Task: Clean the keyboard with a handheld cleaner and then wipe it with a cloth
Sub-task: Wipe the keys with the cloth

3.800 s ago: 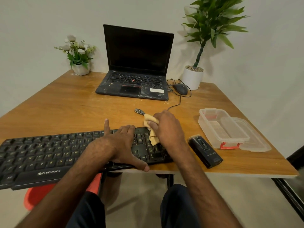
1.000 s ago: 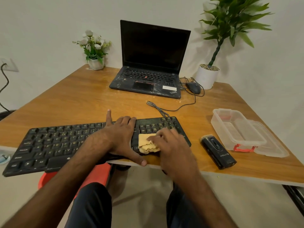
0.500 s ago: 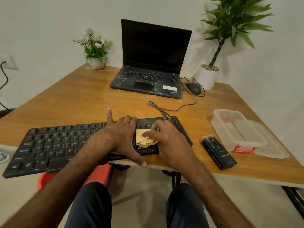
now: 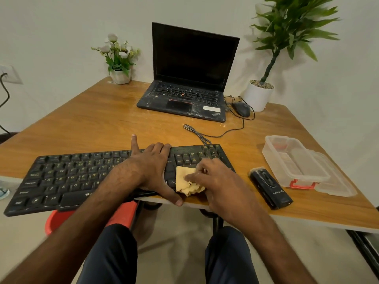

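a: your left hand (image 4: 151, 167) lies flat on the middle of the keyboard (image 4: 71, 177). fingers (image 4: 158, 148) straight, reaching to its far edge. thumb hangs over the near edge. it grips nothing, just presses down.

b: agreed. your right hand (image 4: 217, 181) is on the yellow cloth (image 4: 185, 180). fingers curled down onto it, thumb laid across the top, so the cloth is pinched under that hand.

a: cloth sits on the right part of the keyboard, between your two hands and just beside your left thumb. its crumpled lower end spills over the keyboard's near edge.

b: the keyboard lies along the near side of the wooden surface (image 4: 98, 124). its left end juts past the surface edge. its cable (image 4: 205, 134) runs off the far edge in a loop.

a: the handheld cleaner (image 4: 270, 187) is black and lies flat on the surface, right of the keyboard. neither of your hands touches it.

b: just right of it is a clear plastic container (image 4: 295, 160) with a red latch. its lid (image 4: 336, 181) lies against the right side.

a: far side has an open laptop (image 4: 188, 78) with a dark screen, and a mouse (image 4: 241, 109) right of it.

b: a small flower pot (image 4: 120, 58) sits at the far left. a tall plant (image 4: 287, 37) in a white pot stands at the far right. a red stool (image 4: 121, 214) shows under the surface, by your left forearm.
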Demonstrator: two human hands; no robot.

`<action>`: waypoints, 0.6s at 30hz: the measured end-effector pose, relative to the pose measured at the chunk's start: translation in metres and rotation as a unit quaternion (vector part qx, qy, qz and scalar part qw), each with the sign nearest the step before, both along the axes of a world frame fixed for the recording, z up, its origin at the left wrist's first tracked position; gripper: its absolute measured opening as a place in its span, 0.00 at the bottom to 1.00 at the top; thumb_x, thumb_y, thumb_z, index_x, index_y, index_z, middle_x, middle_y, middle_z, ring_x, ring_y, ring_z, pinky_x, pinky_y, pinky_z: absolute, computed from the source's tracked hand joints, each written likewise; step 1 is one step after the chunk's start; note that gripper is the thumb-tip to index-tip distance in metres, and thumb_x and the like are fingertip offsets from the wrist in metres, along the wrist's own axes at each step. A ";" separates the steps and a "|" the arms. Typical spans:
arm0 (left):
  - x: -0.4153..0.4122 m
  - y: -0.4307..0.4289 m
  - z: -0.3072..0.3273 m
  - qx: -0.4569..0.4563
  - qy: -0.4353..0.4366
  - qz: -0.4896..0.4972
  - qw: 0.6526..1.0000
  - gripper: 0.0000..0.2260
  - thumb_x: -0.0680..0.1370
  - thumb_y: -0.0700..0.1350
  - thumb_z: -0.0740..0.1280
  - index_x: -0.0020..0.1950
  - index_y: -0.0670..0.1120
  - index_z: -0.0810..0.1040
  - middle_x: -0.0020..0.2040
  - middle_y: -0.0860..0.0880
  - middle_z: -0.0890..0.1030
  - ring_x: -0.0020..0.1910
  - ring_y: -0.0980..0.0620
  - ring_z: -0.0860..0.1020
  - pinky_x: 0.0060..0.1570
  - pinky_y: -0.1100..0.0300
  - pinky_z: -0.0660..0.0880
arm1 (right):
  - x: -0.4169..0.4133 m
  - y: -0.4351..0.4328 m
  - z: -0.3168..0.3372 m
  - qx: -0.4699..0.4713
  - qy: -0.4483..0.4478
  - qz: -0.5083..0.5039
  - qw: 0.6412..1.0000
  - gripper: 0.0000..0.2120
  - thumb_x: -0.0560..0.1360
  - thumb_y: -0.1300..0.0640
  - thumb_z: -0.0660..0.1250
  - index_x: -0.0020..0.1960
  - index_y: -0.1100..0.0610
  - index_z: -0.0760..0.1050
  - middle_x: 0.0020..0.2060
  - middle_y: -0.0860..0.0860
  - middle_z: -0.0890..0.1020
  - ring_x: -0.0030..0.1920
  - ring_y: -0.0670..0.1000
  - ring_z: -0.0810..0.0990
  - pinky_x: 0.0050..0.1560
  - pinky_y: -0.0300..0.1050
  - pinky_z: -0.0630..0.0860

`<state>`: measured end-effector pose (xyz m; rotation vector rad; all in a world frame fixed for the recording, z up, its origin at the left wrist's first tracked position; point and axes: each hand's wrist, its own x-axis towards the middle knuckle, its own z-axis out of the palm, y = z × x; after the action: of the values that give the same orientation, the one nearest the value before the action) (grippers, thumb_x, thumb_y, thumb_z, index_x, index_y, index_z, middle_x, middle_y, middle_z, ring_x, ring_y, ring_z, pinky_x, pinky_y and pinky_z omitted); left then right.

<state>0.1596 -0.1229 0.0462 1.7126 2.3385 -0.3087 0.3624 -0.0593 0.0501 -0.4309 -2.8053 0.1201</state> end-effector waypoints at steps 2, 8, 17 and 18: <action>0.000 0.001 -0.001 0.001 0.001 0.000 1.000 0.68 0.57 0.79 0.69 0.81 0.43 0.41 0.81 0.47 0.52 0.81 0.47 0.51 0.67 0.24 0.31 | 0.004 -0.009 -0.019 0.002 0.035 0.006 0.999 0.22 0.68 0.65 0.70 0.60 0.53 0.79 0.49 0.51 0.76 0.48 0.51 0.74 0.36 0.45 0.75; 0.002 0.000 0.001 -0.017 0.011 -0.002 1.000 0.69 0.57 0.81 0.66 0.81 0.43 0.38 0.82 0.46 0.49 0.81 0.45 0.48 0.67 0.25 0.30 | 0.017 0.006 -0.037 0.018 0.138 -0.177 0.974 0.27 0.61 0.72 0.76 0.57 0.56 0.81 0.50 0.54 0.79 0.49 0.55 0.77 0.40 0.46 0.77; 0.005 0.001 0.002 -0.024 0.019 0.005 1.000 0.69 0.57 0.80 0.67 0.81 0.43 0.37 0.81 0.45 0.49 0.81 0.45 0.48 0.67 0.25 0.30 | 0.010 -0.019 -0.041 0.017 0.115 -0.159 0.980 0.22 0.64 0.68 0.70 0.57 0.57 0.81 0.48 0.52 0.78 0.46 0.51 0.77 0.37 0.39 0.72; 0.005 0.001 0.002 -0.027 0.021 0.004 0.999 0.69 0.57 0.80 0.67 0.81 0.43 0.37 0.82 0.45 0.48 0.81 0.44 0.48 0.67 0.25 0.30 | 0.011 -0.010 -0.037 -0.005 0.115 -0.209 0.971 0.22 0.64 0.69 0.72 0.56 0.57 0.81 0.48 0.52 0.78 0.47 0.52 0.76 0.39 0.39 0.70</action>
<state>0.1644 -0.1224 0.0481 1.6862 2.3429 -0.4064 0.3733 -0.0693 0.0131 -0.9345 -2.4288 0.0837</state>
